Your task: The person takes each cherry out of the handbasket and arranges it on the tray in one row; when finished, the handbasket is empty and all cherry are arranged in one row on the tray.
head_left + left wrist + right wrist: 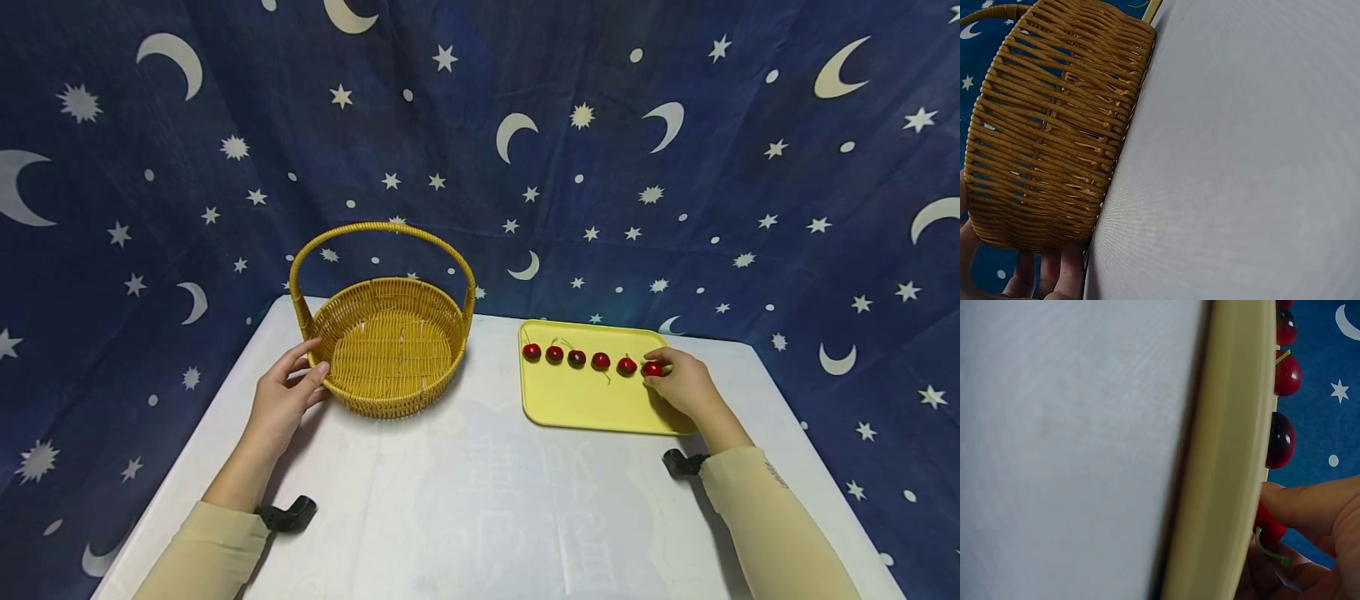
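A yellow woven basket (401, 400) with a tall arched handle stands on the left of the table. My left hand (288, 392) holds its left side, thumb at the rim; in the left wrist view the fingers (1071, 269) lie against the woven wall (1054, 125). On the right, my right hand (684, 382) pinches a red cherry (651, 368) at the right end of a row on a yellow tray (585, 404). Seen from the right wrist, the thumb (1310, 503) presses on this cherry (1272, 526), and its green stem hangs out below.
Several more cherries, among them a dark one (576, 358), line the tray to the left of my right hand. White cloth (480, 492) covers the table between basket and tray. A dark blue curtain (450, 167) with moons and stars hangs behind.
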### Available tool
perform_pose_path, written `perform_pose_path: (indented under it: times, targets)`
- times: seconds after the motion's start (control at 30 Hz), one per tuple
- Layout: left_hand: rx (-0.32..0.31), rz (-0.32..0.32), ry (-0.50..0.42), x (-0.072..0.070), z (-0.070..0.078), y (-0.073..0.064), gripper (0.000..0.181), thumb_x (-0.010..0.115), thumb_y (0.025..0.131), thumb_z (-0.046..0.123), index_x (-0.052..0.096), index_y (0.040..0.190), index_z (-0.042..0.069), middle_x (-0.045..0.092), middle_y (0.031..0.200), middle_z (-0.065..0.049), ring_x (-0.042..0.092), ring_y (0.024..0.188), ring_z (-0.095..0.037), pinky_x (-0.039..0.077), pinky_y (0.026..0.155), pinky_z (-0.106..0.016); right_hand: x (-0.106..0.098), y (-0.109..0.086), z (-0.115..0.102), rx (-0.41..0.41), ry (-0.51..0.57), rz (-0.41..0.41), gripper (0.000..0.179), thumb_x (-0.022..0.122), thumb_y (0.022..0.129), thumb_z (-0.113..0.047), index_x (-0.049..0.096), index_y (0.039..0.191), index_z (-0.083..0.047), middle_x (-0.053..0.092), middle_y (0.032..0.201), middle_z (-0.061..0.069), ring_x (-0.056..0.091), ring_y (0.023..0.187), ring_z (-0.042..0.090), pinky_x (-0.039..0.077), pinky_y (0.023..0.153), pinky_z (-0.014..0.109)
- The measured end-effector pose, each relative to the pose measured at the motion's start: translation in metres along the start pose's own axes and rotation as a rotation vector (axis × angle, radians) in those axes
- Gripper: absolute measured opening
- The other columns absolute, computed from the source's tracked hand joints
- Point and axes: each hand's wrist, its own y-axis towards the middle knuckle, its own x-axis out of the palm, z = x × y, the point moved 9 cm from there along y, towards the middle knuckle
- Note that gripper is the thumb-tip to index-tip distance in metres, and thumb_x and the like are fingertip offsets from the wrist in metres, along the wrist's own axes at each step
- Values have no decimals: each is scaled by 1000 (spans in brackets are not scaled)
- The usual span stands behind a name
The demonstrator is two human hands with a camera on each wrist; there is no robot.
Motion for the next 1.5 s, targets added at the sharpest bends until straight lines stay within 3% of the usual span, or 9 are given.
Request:
perform_pose_path:
  times: [0.33,0.77,0.87,0.97,1.1,1.37,1.5]
  targets:
    - [-6,-9,2,1,-1,1,62,67,108,33,46,165,21,44,149,-19,64,109,-3,65,89,-21,-3,-1,4,0,11,0,45,75,97,-6,64,139,2,69,132,31,66,119,49,59,98,60]
    - [7,-13,8,3,0,2,61,66,109,33,46,165,21,45,147,-18,66,111,-6,65,88,-21,1,4,5,-16,23,17,43,75,98,-6,65,139,0,69,133,30,65,121,49,52,107,67]
    - [11,-12,9,4,0,3,61,66,109,33,46,165,21,45,147,-17,66,112,-7,65,88,-20,-1,4,5,-10,24,3,46,75,98,-7,64,141,1,68,134,31,66,120,48,59,101,60]
    - [14,-10,16,4,0,5,60,66,109,34,46,164,22,47,146,-17,66,112,-8,65,87,-20,-4,3,7,6,25,-12,49,76,98,-8,62,144,0,68,135,31,68,115,45,65,87,44]
    - [10,-8,16,5,-1,7,59,66,108,34,47,163,23,48,143,-14,66,111,-8,66,87,-21,-7,2,8,25,24,-24,52,75,98,-9,60,146,0,65,138,31,67,109,41,62,77,31]
    - [-14,-8,11,7,-3,7,59,66,109,35,47,164,23,48,144,-15,64,111,-8,66,87,-21,-14,-6,13,38,0,-14,54,75,97,-9,58,148,-1,61,143,35,65,114,48,61,91,55]
    - [-20,-7,24,7,-2,6,60,66,109,36,46,164,23,47,147,-17,63,111,-8,66,86,-21,-17,-8,13,24,-9,-3,54,75,97,-10,58,148,0,61,142,35,65,118,50,59,96,61]
